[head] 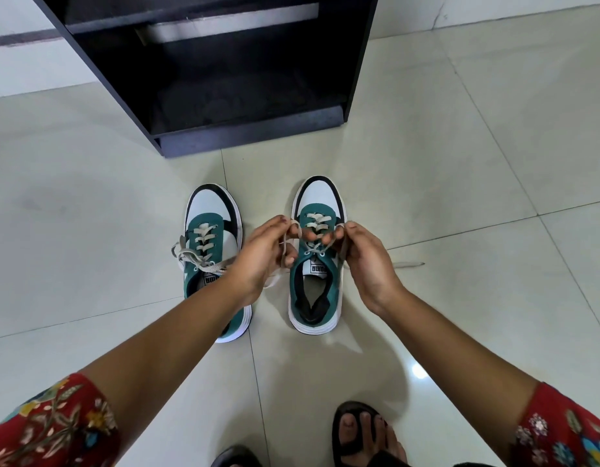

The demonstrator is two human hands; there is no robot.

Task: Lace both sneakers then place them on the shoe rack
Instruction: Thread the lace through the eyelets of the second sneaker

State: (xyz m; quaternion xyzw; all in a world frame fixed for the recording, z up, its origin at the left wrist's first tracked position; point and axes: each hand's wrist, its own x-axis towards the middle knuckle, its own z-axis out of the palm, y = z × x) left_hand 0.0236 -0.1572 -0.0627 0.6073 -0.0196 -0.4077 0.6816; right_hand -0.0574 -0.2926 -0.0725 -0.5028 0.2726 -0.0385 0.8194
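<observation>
While both bare arms reach out over the pale shiny floor tiles [460, 156], the left hand [263, 256] and the right hand [366, 261] meet above the right-side green, white and black sneaker [317, 291]. Each hand pinches a loop of that shoe's grey-white flat lace [317, 246] between its fingertips — the left loop at about 10 o'clock from the shoe's middle, the right loop at about 2 o'clock. The grips are narrow, closed on the lace. One loose end of the lace hangs down under the left hand, and the other end lies flat on the tile at 3 o'clock from the shoe.

The left-side green, white and black sneaker [207, 227] sits just beside the first one, at its 9 o'clock, toes pointing the same way. Its lace is crossed through the holes, with the ends tied loosely on top. The left forearm covers its heel.

The dark wooden open shoe rack [251, 129] stands at 12 o'clock from both shoes — near, not touching. Both sneakers are on the floor.

Red flowery sleeves [52, 429] cover the upper arms. A foot in a dark sandal [359, 433] shows at 6 o'clock.
</observation>
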